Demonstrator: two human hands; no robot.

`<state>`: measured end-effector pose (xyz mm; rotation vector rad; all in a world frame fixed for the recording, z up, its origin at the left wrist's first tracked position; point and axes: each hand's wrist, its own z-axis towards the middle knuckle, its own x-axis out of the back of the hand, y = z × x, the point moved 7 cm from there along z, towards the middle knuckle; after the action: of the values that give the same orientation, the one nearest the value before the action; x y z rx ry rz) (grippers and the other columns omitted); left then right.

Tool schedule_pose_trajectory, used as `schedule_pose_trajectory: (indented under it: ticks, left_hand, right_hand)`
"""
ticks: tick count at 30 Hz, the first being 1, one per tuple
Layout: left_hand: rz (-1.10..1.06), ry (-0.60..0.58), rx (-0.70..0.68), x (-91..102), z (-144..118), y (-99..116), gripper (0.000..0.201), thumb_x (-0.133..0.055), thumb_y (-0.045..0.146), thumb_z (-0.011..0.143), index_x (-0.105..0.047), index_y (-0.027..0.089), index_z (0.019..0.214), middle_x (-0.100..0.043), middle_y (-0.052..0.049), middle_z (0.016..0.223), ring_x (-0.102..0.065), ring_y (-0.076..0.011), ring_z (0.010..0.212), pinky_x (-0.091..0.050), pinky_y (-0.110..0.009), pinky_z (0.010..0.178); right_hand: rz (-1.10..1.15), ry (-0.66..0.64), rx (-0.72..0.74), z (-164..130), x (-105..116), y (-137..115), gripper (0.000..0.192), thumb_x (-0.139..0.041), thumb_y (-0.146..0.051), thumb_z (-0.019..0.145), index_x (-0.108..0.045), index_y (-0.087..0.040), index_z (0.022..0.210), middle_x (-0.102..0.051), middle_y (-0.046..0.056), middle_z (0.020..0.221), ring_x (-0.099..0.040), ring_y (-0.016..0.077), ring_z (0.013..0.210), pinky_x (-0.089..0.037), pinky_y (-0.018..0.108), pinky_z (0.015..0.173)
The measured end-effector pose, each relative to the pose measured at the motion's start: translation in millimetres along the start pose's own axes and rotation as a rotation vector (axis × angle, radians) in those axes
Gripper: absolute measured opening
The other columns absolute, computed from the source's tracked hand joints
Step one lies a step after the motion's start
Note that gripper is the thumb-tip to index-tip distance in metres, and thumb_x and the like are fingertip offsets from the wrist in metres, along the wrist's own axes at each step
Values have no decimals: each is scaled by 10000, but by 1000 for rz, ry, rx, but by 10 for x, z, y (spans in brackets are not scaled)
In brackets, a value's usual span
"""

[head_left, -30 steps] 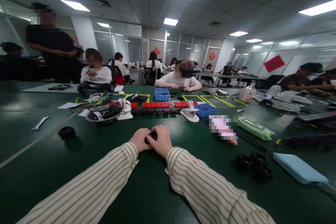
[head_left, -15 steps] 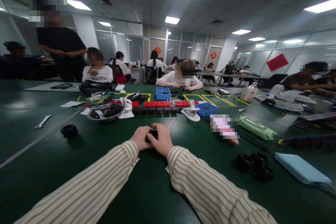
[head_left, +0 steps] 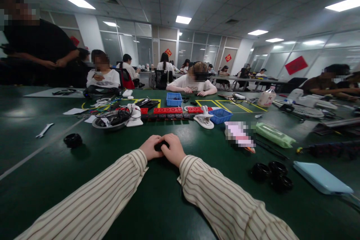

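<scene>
Both hands meet on the green desk (head_left: 157,202), and the left hand (head_left: 150,147) and right hand (head_left: 174,150) close around a small black thing (head_left: 161,144). Three black rings (head_left: 271,175) lie close together to the right, near a light blue case (head_left: 322,178). Another black ring (head_left: 72,140) sits alone on the left.

Ring (head_left: 72,140) left of the hands (head_left: 163,149), three rings (head_left: 272,177) right, tray (head_left: 109,120) behind.
</scene>
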<state>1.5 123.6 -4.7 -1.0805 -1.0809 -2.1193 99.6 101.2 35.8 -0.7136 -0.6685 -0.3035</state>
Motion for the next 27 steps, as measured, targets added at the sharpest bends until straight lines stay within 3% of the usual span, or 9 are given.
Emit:
schedule_pose_trajectory:
  ticks: [5, 10, 13, 17, 22, 27]
  left_hand:
    - [32, -6, 28, -25, -8, -20, 513, -681, 318, 582, -576, 112, 1041, -572, -121, 1073, -513, -286, 1015, -394, -403, 916]
    - [162, 14, 86, -4, -12, 35, 545, -700, 406, 554, -540, 162, 1015, -577, -82, 1007, -528, -280, 977, -369, -420, 908]
    - [215, 10, 125, 13, -15, 65, 490, -688, 399, 569, -534, 192, 986, -578, -60, 978, -533, -264, 961, -353, -419, 911]
    - [234, 6, 96, 21, -3, 102, 393, -676, 374, 578, -557, 175, 896, -576, -58, 912, -538, -250, 897, -388, -391, 863]
    - [131, 18, 43, 12, 10, 32, 438, -691, 335, 568, -585, 147, 949, -577, -78, 946, -529, -243, 907, -409, -358, 852]
    - [-12, -52, 3, -58, 9, -121, 355, -692, 368, 593, -622, 172, 880, -588, -53, 976, -517, -236, 961, -400, -347, 885]
  right_hand:
    - [30, 57, 14, -30, 34, -21, 219, -519, -122, 749, -562, -166, 960, -595, 36, 942, -507, 177, 919, -359, 323, 865]
    - [-29, 118, -106, -38, 49, 84, 351, -579, -311, 773, -503, -152, 1077, -553, 77, 1042, -488, 212, 977, -359, 363, 876]
    - [-73, 131, -166, -30, 44, 138, 362, -604, -360, 753, -509, -151, 1033, -547, 74, 989, -491, 214, 936, -373, 360, 838]
    - [-117, 112, -171, -16, 24, 140, 233, -615, -364, 747, -549, -175, 865, -541, 41, 883, -486, 197, 872, -370, 337, 796]
    - [-57, 75, -77, 1, 9, 70, 70, -589, -213, 744, -568, -176, 800, -550, 22, 840, -482, 174, 849, -365, 305, 781]
    - [24, 20, 49, 2, -10, -14, 147, -510, -57, 677, -572, -171, 747, -573, 7, 782, -501, 162, 817, -362, 299, 793]
